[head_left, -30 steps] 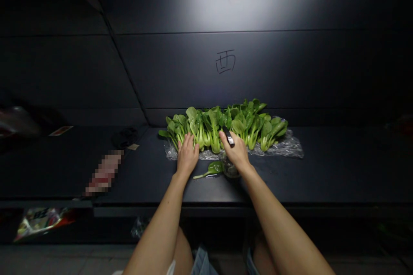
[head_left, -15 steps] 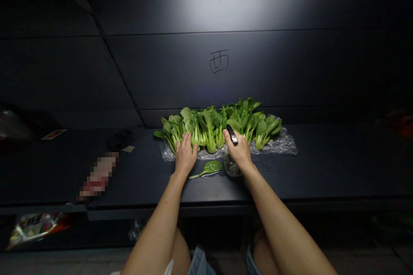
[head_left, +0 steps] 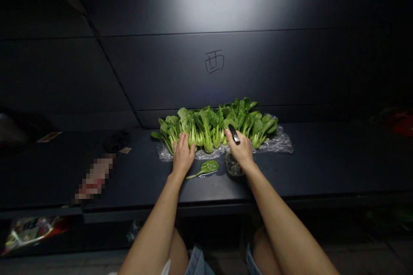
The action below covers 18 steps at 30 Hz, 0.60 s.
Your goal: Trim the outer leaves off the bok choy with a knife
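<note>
A row of green bok choy (head_left: 213,124) lies on clear plastic film (head_left: 279,142) on the dark counter (head_left: 322,167). My left hand (head_left: 182,154) rests flat on the stalk ends at the row's left, fingers stretched out. My right hand (head_left: 240,149) is closed around a small dark tool with a pale edge (head_left: 234,133), its tip up against the stalks near the row's middle. One loose green leaf (head_left: 206,167) lies on the counter between my hands. A small dark bowl (head_left: 232,170) sits just under my right wrist.
A blurred-out pink object (head_left: 93,178) lies on the counter to the left, with a dark bundle (head_left: 116,140) and a small card (head_left: 48,136) farther back. A colourful packet (head_left: 29,227) sits on a lower shelf at left. A dark wall with a chalked character (head_left: 214,61) stands behind.
The view has drifted, so everything sits slightly left in the picture. Both hands keep the same places against the bok choy; the tool stays in my right hand.
</note>
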Motion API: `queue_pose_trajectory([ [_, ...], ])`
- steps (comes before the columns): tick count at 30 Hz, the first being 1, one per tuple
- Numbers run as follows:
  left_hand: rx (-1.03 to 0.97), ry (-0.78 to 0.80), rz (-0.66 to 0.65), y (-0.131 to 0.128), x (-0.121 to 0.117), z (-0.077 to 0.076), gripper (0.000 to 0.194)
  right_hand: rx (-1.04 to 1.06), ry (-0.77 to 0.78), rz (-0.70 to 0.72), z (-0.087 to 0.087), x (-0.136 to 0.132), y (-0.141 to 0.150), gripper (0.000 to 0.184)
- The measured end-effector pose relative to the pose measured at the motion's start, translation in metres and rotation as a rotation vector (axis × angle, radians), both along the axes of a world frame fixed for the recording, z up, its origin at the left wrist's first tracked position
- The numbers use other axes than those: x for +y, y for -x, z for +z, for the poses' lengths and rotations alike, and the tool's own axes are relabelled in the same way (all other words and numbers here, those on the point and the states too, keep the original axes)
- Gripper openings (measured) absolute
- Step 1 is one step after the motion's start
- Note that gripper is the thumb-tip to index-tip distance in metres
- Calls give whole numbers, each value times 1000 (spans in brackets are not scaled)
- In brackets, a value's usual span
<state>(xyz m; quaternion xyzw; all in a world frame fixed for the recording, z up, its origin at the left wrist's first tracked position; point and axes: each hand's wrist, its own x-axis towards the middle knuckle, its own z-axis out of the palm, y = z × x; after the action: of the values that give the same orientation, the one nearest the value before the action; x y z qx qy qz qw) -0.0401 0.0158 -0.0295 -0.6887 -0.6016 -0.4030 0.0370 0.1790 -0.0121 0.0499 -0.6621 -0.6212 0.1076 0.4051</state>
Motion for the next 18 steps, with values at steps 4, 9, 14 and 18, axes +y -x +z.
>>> queue_pose_trajectory([
  [4,-5,-5,-1,0,0,0,50,-14,27,-37,2,0,-4,50],
  [9,-1,-13,-10,-1,1,0,50,62,8,-39,2,0,-10,47],
  [14,8,-18,-10,-2,1,-1,49,156,-11,-27,1,0,-14,47],
  [18,6,-32,-15,-3,2,-3,49,179,-27,-21,2,0,-16,47],
])
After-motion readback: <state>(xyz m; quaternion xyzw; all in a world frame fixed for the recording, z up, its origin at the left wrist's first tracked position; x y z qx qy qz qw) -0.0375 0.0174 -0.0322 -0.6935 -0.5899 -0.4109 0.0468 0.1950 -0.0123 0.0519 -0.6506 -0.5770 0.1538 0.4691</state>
